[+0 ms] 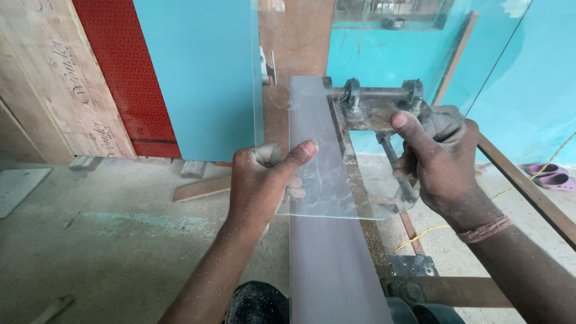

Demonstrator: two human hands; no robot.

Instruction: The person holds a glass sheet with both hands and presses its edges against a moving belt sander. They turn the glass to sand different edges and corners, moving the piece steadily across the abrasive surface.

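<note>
From the head view, the left hand point(261, 189) and right hand point(441, 159) each pinch a side edge of a clear glass pane point(348, 180), every grip pressed together on it. The pane hangs flat above the grey sanding belt point(318, 252) of a rusty machine frame point(384, 111).

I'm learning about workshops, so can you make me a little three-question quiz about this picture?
1. True or false: both hands hold the glass pane.
2. What runs under the glass? A) grey sanding belt B) rope C) saw blade
3. Fill in: the left hand has its ____ on top of the glass.

Key:
1. True; the right hand grips the far edge.
2. A, the belt.
3. Thumb.
</note>
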